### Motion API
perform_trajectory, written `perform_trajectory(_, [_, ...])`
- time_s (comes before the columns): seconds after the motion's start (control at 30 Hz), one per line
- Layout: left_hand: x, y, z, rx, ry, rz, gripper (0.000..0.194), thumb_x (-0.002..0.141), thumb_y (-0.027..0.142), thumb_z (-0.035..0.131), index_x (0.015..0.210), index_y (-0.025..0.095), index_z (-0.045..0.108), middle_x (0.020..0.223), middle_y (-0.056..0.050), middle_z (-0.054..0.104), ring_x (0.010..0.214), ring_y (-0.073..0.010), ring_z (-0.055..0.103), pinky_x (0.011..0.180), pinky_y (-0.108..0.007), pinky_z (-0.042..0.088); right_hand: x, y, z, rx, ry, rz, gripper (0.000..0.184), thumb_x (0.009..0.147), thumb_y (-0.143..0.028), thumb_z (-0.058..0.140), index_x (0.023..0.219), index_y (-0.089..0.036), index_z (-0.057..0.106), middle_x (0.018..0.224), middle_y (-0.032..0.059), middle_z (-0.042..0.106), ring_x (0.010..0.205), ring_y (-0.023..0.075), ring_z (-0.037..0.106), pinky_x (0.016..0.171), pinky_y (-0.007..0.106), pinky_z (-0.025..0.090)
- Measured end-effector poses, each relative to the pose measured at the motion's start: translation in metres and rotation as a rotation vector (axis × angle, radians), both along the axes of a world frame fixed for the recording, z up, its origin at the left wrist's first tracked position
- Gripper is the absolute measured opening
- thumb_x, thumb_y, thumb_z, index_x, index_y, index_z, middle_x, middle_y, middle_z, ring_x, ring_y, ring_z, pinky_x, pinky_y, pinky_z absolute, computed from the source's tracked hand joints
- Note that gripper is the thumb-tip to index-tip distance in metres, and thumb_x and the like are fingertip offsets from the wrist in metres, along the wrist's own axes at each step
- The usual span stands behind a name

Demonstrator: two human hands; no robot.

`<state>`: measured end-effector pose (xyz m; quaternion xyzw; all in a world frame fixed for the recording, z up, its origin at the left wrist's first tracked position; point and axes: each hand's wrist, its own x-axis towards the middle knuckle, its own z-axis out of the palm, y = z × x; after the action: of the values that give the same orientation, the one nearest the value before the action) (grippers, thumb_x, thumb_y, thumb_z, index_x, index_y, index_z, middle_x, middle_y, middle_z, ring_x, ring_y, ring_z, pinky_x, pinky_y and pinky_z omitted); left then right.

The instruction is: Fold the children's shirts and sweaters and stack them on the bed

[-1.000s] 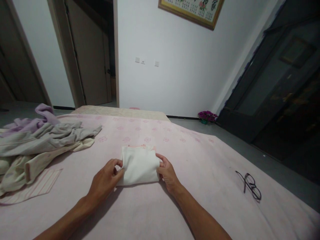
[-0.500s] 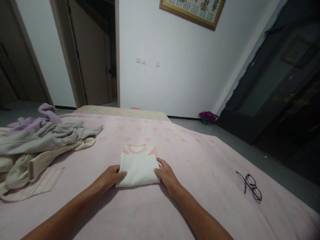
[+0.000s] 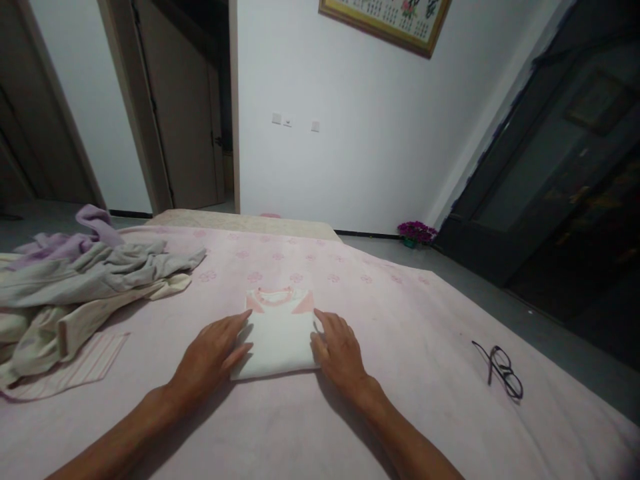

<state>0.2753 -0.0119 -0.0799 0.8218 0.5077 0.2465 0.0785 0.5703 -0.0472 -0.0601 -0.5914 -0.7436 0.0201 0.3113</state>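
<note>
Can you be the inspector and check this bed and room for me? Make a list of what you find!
Surface: a pink flowered bedspread covers the bed.
Things at the hands: a folded white shirt with a pink collar lies flat on the bedspread.
Hands: the left hand and the right hand lie open on either side of the shirt, fingers on it.
Clutter: a rumpled pile of clothes, a striped pink cloth, and glasses.
Cables: nothing seen.
Surroundings: purple flowers on the gray floor, a framed picture, and a door.
</note>
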Motion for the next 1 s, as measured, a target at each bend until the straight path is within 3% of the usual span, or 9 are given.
perform_trajectory(0.1, [0.003, 0.009, -0.012, 0.029, 0.134, -0.294, 0.058, 0.100, 0.049, 0.042, 0.155, 0.029, 0.037, 0.160, -0.006, 0.040, 0.148, -0.0289, 0.034, 0.120, -0.049, 0.029, -0.008, -0.004, 0.000, -0.008, -0.210, 0.275, 0.061, 0.092, -0.032, 0.059, 0.150, -0.019, 0.042, 0.152, 0.0147, 0.046, 0.144, 0.0307, 0.037, 0.118, 0.053, 0.030])
perform_trajectory(0.17, [0.001, 0.014, -0.018, -0.025, 0.208, -0.388, 0.063, 0.100, 0.053, 0.041, 0.158, 0.032, 0.027, 0.164, -0.006, 0.029, 0.151, -0.0302, 0.026, 0.121, -0.052, 0.026, -0.007, -0.005, -0.004, -0.106, -0.299, 0.382, 0.073, 0.089, -0.040, 0.065, 0.153, -0.019, 0.037, 0.157, 0.0156, 0.040, 0.147, 0.0325, 0.032, 0.119, 0.055, 0.028])
perform_trajectory(0.27, [-0.010, 0.018, -0.019, -0.073, 0.253, -0.459, 0.076, 0.096, 0.061, 0.047, 0.160, 0.035, 0.015, 0.168, -0.007, 0.015, 0.153, -0.0334, 0.020, 0.121, -0.054, 0.025, 0.002, -0.004, -0.010, -0.166, -0.343, 0.400, 0.072, 0.087, -0.037, 0.067, 0.151, -0.017, 0.041, 0.157, 0.0170, 0.039, 0.144, 0.0325, 0.037, 0.117, 0.052, 0.033])
perform_trajectory(0.4, [-0.026, 0.016, -0.013, -0.089, 0.225, -0.521, 0.090, 0.087, 0.066, 0.059, 0.160, 0.038, 0.013, 0.168, -0.005, 0.014, 0.152, -0.0365, 0.021, 0.121, -0.057, 0.023, 0.016, -0.001, -0.019, -0.023, -0.334, 0.414, 0.063, 0.081, -0.015, 0.060, 0.143, -0.016, 0.050, 0.148, 0.0158, 0.051, 0.136, 0.0287, 0.049, 0.113, 0.047, 0.040])
perform_trajectory(0.5, [-0.033, 0.014, -0.012, -0.076, 0.160, -0.522, 0.089, 0.089, 0.056, 0.061, 0.161, 0.037, 0.012, 0.168, -0.005, 0.019, 0.151, -0.0338, 0.025, 0.122, -0.054, 0.023, 0.021, 0.004, -0.026, 0.115, -0.239, 0.445, 0.060, 0.073, -0.009, 0.058, 0.132, -0.018, 0.058, 0.136, 0.0127, 0.063, 0.125, 0.0265, 0.059, 0.107, 0.045, 0.045])
perform_trajectory(0.63, [-0.034, 0.018, -0.018, -0.064, 0.114, -0.485, 0.089, 0.087, 0.040, 0.063, 0.161, 0.032, 0.014, 0.167, -0.005, 0.022, 0.151, -0.0312, 0.027, 0.123, -0.052, 0.023, 0.020, 0.011, -0.028, 0.213, -0.071, 0.414, 0.045, 0.078, -0.012, 0.056, 0.122, -0.020, 0.064, 0.121, 0.0094, 0.072, 0.112, 0.0247, 0.066, 0.101, 0.042, 0.048])
perform_trajectory(0.87, [-0.015, 0.033, -0.024, -0.063, -0.086, -0.283, 0.049, 0.095, 0.033, 0.045, 0.143, 0.027, 0.055, 0.150, -0.005, 0.054, 0.138, -0.0254, 0.050, 0.120, -0.045, 0.034, 0.013, 0.024, -0.007, 0.039, 0.176, 0.296, 0.024, 0.090, -0.025, 0.058, 0.112, -0.024, 0.067, 0.107, 0.0047, 0.074, 0.097, 0.0211, 0.068, 0.088, 0.034, 0.052])
perform_trajectory(0.93, [-0.010, 0.036, -0.021, -0.087, -0.178, -0.236, 0.046, 0.095, 0.035, 0.045, 0.137, 0.025, 0.060, 0.144, -0.005, 0.060, 0.133, -0.0249, 0.055, 0.115, -0.040, 0.041, 0.017, 0.031, -0.008, -0.011, 0.175, 0.345, 0.034, 0.087, -0.030, 0.065, 0.120, -0.025, 0.065, 0.115, 0.0051, 0.073, 0.102, 0.0220, 0.068, 0.090, 0.035, 0.052])
perform_trajectory(1.0, [-0.006, 0.036, -0.016, -0.122, -0.243, -0.231, 0.045, 0.094, 0.037, 0.045, 0.134, 0.025, 0.063, 0.140, -0.005, 0.063, 0.129, -0.0247, 0.059, 0.111, -0.036, 0.045, 0.024, 0.038, -0.014, -0.007, 0.115, 0.442, 0.056, 0.078, -0.030, 0.074, 0.131, -0.025, 0.060, 0.128, 0.0077, 0.068, 0.115, 0.0258, 0.064, 0.101, 0.041, 0.048])
